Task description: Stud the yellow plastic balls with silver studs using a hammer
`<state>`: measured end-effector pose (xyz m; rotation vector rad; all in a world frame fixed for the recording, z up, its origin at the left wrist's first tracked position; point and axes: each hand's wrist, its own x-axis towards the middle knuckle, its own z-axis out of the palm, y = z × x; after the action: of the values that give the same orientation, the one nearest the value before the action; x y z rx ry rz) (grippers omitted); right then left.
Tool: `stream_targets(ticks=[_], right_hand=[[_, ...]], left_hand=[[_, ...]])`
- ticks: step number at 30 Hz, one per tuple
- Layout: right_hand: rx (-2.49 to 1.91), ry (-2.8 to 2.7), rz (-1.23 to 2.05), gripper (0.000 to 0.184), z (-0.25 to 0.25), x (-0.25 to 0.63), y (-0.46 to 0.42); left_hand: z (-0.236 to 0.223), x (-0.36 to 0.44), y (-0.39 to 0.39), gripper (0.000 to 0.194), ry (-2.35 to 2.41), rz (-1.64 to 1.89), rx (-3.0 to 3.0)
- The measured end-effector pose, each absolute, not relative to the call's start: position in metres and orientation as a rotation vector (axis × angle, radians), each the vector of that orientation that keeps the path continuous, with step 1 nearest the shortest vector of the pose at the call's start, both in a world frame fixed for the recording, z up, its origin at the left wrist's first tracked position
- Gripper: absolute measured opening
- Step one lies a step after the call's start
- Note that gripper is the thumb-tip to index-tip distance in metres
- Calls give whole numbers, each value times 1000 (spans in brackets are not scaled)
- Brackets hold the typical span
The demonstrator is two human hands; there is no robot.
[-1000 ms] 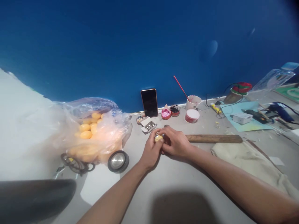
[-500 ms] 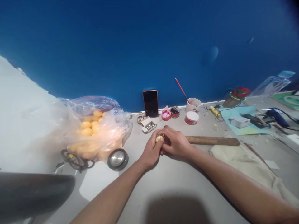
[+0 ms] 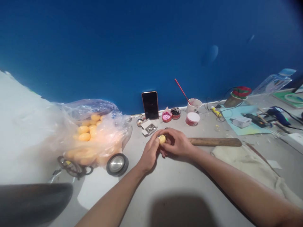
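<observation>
Between my two hands, over the middle of the table, is a small rounded yellow piece [image 3: 162, 139]. My left hand [image 3: 151, 149] is closed on its left side, with the thumb against it. From the right, the bent fingers of my right hand [image 3: 176, 143] grip the same piece. A darker bit shows at its upper left edge, too small to name. Just behind my hands sits a small open white box [image 3: 149, 128] of shiny metal bits. A wooden handle [image 3: 215, 142] lies to the right, its other end hidden by my right hand.
A clear plastic bag [image 3: 106, 121] of yellow egg-shaped pieces stands at left, near a round black-rimmed metal disc [image 3: 117, 164]. A phone [image 3: 150, 105] leans on the blue wall. Small red tubs [image 3: 167, 117], a paper cup [image 3: 194, 106] and a cloth [image 3: 236, 157] are farther right.
The yellow piece has turned in my fingers and more of it shows now. My hands stay together in nearly the same place, while the view has shifted slightly.
</observation>
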<state>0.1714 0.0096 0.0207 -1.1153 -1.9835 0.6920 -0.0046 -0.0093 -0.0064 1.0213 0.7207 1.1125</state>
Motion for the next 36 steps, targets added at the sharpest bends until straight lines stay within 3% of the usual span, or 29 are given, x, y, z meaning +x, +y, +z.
stream_targets(ticks=[3,9,12,27,36], right_hand=[[-1103,-1896,851,42,30,173,11],[-940,-1527,1494,33,41,172,8],[-836,-1416,1629,25,36,173,12],[-863,-1335,1667,13,32,177,20],[-851,-1392,1662,20,25,181,23]], left_hand=[[-7,-4,-9,61,728,1092,1015],[1,-3,-6,66,712,1084,902],[3,-3,-6,66,707,1063,891],[6,0,-10,61,718,1039,927],[8,-4,-6,56,707,1036,804]])
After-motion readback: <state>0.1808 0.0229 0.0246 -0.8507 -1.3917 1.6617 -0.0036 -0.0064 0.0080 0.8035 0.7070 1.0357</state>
